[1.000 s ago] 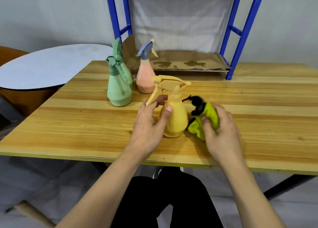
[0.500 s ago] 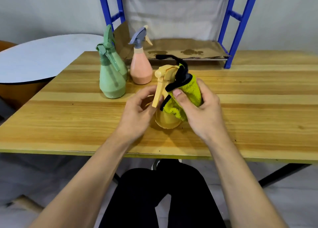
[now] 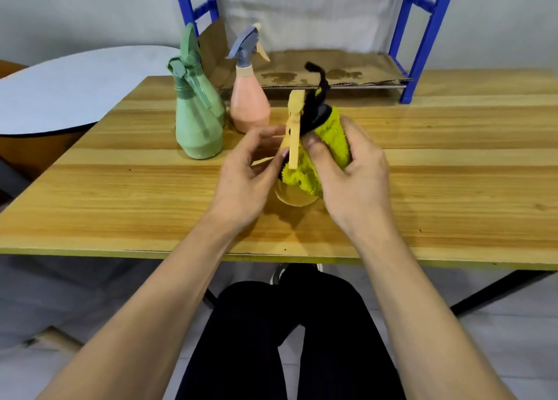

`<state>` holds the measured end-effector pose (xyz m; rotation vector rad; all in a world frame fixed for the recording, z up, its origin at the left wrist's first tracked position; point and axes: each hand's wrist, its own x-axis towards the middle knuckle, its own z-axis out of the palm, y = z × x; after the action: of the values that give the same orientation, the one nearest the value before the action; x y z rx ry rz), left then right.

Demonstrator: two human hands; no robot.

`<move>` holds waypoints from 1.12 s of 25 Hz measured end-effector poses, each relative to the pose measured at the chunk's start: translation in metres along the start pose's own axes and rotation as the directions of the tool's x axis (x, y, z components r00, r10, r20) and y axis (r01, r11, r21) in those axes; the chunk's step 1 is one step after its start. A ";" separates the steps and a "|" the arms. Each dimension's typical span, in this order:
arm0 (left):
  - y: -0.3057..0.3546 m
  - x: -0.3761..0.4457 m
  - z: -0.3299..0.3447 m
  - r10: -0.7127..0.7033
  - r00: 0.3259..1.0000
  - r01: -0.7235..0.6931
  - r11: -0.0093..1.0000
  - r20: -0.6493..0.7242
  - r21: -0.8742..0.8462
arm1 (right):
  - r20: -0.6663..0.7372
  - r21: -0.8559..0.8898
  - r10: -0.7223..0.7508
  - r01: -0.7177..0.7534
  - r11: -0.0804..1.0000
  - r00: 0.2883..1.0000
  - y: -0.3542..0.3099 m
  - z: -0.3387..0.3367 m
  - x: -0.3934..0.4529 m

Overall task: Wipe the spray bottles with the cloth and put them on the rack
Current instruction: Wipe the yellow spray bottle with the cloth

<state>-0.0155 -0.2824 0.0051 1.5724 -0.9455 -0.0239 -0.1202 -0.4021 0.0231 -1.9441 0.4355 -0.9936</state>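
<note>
Yellow spray bottle sits above the wooden table, gripped by the left hand; the right hand clamps a yellow-green cloth (black-edged) against it. Blue rack stands behind.

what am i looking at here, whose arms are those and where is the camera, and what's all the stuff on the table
There is no machine here. A person wears a camera on their head, so you look down along their own two bare arms.

In front is a wooden table. The left hand holds a yellow spray bottle by its side. The right hand grips a yellow-green cloth with black trim and presses it round the bottle to wipe it.

Further back on the table stand two green spray bottles, close together, and a pink spray bottle with a grey top. Behind them is a blue rack, its low shelf lined with cardboard. A round white table stands to the left.
</note>
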 end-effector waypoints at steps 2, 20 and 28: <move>0.000 0.003 -0.003 -0.030 0.999 0.029 0.999 0.018 0.039 | 0.019 -0.073 0.012 -0.010 0.997 1.000 0.012 0.001 -0.005; 0.017 0.018 -0.007 -0.154 0.987 0.122 0.905 0.045 0.408 | 0.047 -0.202 0.069 -0.058 0.978 0.996 0.032 0.003 -0.039; 0.030 0.008 0.003 -0.182 0.967 0.191 0.981 -0.177 0.031 | -0.004 -0.071 0.112 -0.112 0.991 0.994 0.016 0.001 -0.040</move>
<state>-0.0284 -0.2873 0.0331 1.6742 -0.6644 0.0032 -0.1429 -0.3851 -0.0098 -1.9600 0.5800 -0.9173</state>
